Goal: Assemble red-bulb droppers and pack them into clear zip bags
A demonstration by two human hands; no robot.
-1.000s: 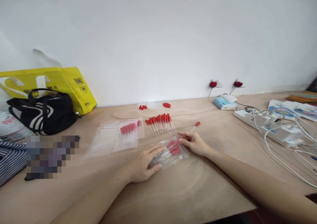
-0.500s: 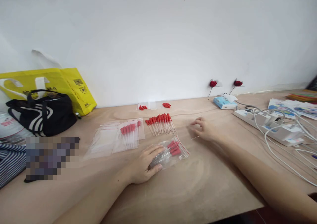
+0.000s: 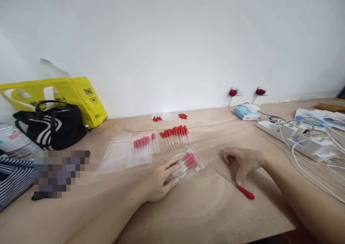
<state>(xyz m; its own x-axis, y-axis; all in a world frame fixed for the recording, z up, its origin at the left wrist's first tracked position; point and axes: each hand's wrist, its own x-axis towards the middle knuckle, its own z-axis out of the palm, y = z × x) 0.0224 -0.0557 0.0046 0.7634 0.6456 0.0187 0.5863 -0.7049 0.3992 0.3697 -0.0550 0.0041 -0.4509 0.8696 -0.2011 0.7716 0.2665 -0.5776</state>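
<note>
My left hand [image 3: 161, 181] rests on a clear zip bag [image 3: 198, 161] holding several droppers with red bulbs, its fingers and thumb closed around the bag's near end. To the right, my right hand [image 3: 242, 163] is arched over the table, thumb and curled fingers apart. Its thumb tip is at the neck of a single dropper [image 3: 246, 192], whose thin clear tube points left towards the bag. Beyond the bag lies a row of loose red-bulbed droppers [image 3: 176, 136]. Left of that row, flat zip bags [image 3: 113, 152] overlap, some with droppers inside.
Small bags of red bulbs [image 3: 182, 116] lie by the wall. On the right are a tissue pack [image 3: 245, 113], a power strip [image 3: 296, 138] with cables, and printed papers [image 3: 309, 118]. A black bag [image 3: 63, 125] and a yellow bag [image 3: 91, 102] stand left.
My right hand has moved nearer to me and to the right, its thumb and fingers wider apart. The single dropper's red bulb now shows beside the thumb. My left hand stays on the bag.
</note>
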